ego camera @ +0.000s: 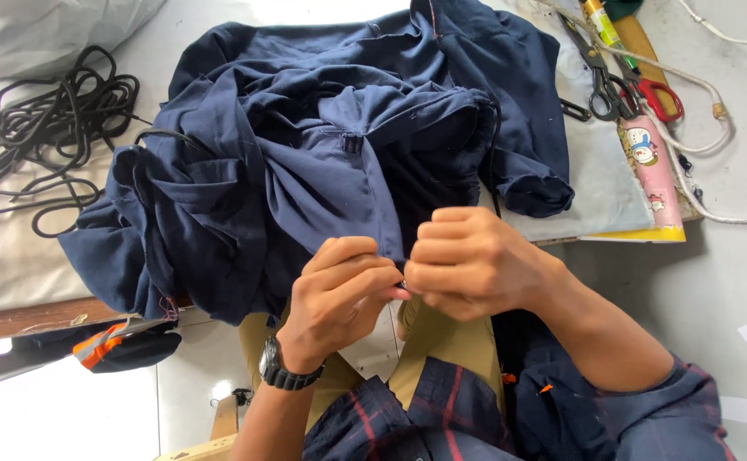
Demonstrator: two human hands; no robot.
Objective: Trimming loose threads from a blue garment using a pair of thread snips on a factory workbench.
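Note:
A crumpled navy blue garment (305, 162) lies heaped in front of me, and its near edge hangs down over my lap. My left hand (339, 294), with a black watch on the wrist, pinches that near edge with curled fingers. My right hand (471, 260) is closed on the same edge right beside it, so the two hands touch at the fingertips. Something small and dark sits between the fingertips, too small to identify.
A tangle of black cord (49, 128) lies at the left. Scissors with red and black handles (621, 81), a pink tube (651, 171) and a white cord (715, 128) rest at the upper right. A dark and orange item (108, 341) lies at lower left.

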